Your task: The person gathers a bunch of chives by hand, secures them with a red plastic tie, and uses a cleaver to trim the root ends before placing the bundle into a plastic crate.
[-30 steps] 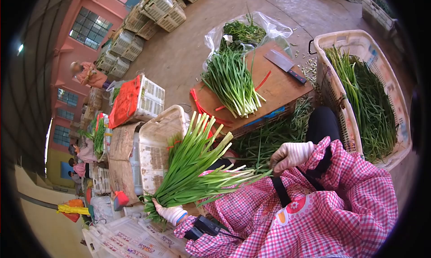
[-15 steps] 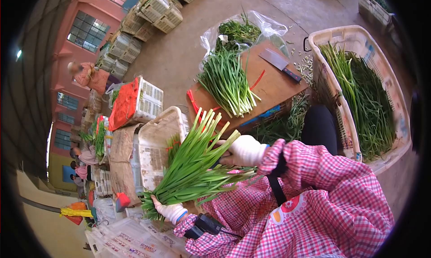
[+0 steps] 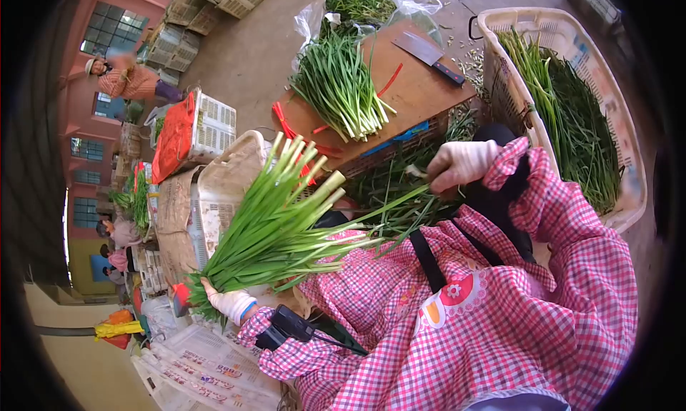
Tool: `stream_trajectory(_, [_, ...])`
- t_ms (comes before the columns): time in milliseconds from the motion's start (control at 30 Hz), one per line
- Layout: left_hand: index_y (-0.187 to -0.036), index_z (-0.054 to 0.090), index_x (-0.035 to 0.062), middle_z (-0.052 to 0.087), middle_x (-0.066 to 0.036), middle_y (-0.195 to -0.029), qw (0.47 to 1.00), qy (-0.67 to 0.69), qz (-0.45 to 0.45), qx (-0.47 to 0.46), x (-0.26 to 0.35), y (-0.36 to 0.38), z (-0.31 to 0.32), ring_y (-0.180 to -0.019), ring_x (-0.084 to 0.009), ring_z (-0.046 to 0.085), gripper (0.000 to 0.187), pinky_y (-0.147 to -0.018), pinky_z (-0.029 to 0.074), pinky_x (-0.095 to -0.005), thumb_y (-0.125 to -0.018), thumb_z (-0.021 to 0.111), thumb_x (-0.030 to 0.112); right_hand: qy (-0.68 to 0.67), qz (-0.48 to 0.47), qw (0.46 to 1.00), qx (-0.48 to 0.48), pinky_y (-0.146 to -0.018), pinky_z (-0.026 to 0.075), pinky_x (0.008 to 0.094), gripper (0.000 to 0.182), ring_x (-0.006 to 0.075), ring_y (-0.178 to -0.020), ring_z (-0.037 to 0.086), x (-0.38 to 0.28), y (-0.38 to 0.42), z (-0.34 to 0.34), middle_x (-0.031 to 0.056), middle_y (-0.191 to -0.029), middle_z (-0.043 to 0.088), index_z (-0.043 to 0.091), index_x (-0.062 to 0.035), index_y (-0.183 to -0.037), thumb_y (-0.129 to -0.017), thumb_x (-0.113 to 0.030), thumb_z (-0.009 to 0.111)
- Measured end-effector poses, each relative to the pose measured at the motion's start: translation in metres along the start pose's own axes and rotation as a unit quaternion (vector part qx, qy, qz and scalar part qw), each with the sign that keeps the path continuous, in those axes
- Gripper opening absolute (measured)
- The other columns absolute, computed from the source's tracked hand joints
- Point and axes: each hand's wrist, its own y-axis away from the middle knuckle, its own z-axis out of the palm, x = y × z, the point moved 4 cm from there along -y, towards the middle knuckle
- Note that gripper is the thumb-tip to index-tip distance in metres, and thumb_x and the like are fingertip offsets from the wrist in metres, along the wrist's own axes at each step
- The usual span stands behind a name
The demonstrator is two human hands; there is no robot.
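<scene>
My left hand, in a white glove with bare fingertips, is closed round the leafy end of a large bunch of garlic chives. Their pale cut ends point up and to the right, away from that hand. My right hand, gloved the same way, pinches the end of a single long green stalk that stretches out from the bunch. Behind the bunch, another pile of chives lies on a brown board, beside a cleaver and red ties.
To the right stands a big crate filled with greens. Loose leaves lie below the board. A white basket is at the left, near a crate with a red cloth. A plastic bag of trimmings sits behind the board. People work farther off.
My right hand has moved from the stalks of the bunch out to the right, drawing one stalk along. My left hand still grips the bunch, and the view has shifted.
</scene>
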Motion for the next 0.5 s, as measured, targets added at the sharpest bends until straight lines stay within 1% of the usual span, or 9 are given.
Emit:
stream_trajectory(33, [-0.113,0.062,-0.0005,0.06,-0.017,-0.12,1.0,0.01,0.016,0.009,-0.002,-0.01,-0.008,-0.104,-0.0303,0.058,0.043,-0.095,0.045,-0.0397,-0.082,0.065,0.03,-0.006,0.028,0.999,0.025,-0.064,0.052,0.029,0.022,0.0121,-0.071,0.065,0.016,0.008,-0.005,0.0059,-0.075,0.068,0.067,-0.0005,-0.089,-0.084,-0.021,0.062])
stream_trajectory(67, [-0.113,0.062,-0.0005,0.06,-0.017,-0.12,1.0,0.01,0.018,0.01,0.001,-0.01,-0.008,-0.104,-0.0303,0.058,0.043,-0.095,0.045,-0.0397,-0.082,0.065,0.03,0.094,0.083,0.991,0.049,-0.065,0.052,0.0323,0.023,0.0189,-0.073,0.067,0.022,0.017,-0.01,0.0095,-0.075,0.068,0.068,-0.002,-0.088,-0.08,-0.023,0.063])
stream_trajectory(100, [-0.113,0.062,-0.0006,0.06,-0.016,-0.119,1.0,0.016,0.009,0.025,0.003,-0.009,-0.007,-0.103,-0.0301,0.059,0.042,-0.094,0.045,-0.0388,-0.083,0.063,0.03,0.353,0.014,0.931,0.09,-0.066,0.053,0.0378,0.025,0.0285,-0.074,0.067,0.026,0.02,-0.012,0.0138,-0.074,0.066,0.069,-0.004,-0.086,-0.075,-0.025,0.062])
stream_trajectory(167, [-0.113,0.061,-0.0007,0.06,-0.016,-0.119,0.999,0.021,0.004,0.037,0.008,-0.01,-0.004,-0.102,-0.0299,0.059,0.041,-0.094,0.045,-0.0379,-0.085,0.061,0.029,0.499,0.103,0.857,0.073,-0.067,0.053,0.0423,0.03,0.0339,-0.076,0.065,0.034,0.021,-0.003,0.017,-0.074,0.065,0.067,-0.0074,-0.096,-0.074,-0.027,0.06])
stream_trajectory(267, [-0.111,0.062,0.0002,0.06,-0.016,-0.119,0.998,0.004,0.052,0.022,0.013,0.0,-0.001,-0.1,-0.0299,0.06,0.04,-0.094,0.045,-0.04,-0.083,0.063,0.028,0.376,0.014,0.922,0.095,-0.067,0.052,0.044,0.048,0.0348,-0.072,0.065,-0.006,0.016,0.025,0.0182,-0.072,0.064,0.055,-0.0122,-0.121,-0.076,-0.028,0.06])
stream_trajectory(367, [-0.113,0.061,-0.0006,0.059,-0.016,-0.12,0.996,0.076,-0.013,0.033,0.012,0.0,0.005,-0.101,-0.0301,0.059,0.044,-0.093,0.045,-0.0414,-0.081,0.066,0.03,0.273,-0.147,0.942,0.127,-0.065,0.051,0.0441,0.045,0.0367,-0.07,0.063,-0.032,-0.009,0.068,0.0186,-0.072,0.063,0.058,-0.0128,-0.118,-0.078,-0.032,0.061])
stream_trajectory(400, [-0.115,0.059,0.0008,0.06,-0.014,-0.12,0.998,0.048,0.006,0.042,0.011,0.0,0.007,-0.105,-0.0282,0.056,0.039,-0.097,0.041,-0.0373,-0.091,0.053,0.031,0.26,-0.133,0.951,0.105,-0.065,0.05,0.0441,0.045,0.0368,-0.07,0.063,-0.046,-0.016,0.079,0.019,-0.072,0.063,0.058,-0.013,-0.118,-0.078,-0.033,0.062])
stream_trajectory(433, [-0.115,0.059,0.0008,0.06,-0.014,-0.12,0.998,0.054,0.012,0.038,0.013,0.007,0.009,-0.105,-0.0282,0.056,0.039,-0.097,0.041,-0.0373,-0.091,0.053,0.031,0.241,-0.179,0.942,0.147,-0.061,0.049,0.0449,0.047,0.0368,-0.067,0.062,-0.047,-0.027,0.09,0.0179,-0.069,0.062,0.057,-0.014,-0.12,-0.078,-0.035,0.062])
stream_trajectory(500, [-0.116,0.058,-0.0003,0.059,-0.016,-0.119,0.993,0.066,-0.081,-0.063,0.011,0.026,0.02,-0.104,-0.0297,0.057,0.042,-0.096,0.043,-0.0381,-0.091,0.053,0.033,0.245,-0.16,0.941,0.168,-0.057,0.048,0.0461,0.048,0.0364,-0.062,0.062,-0.055,-0.045,0.105,0.0165,-0.067,0.062,0.054,-0.015,-0.121,-0.079,-0.037,0.063])
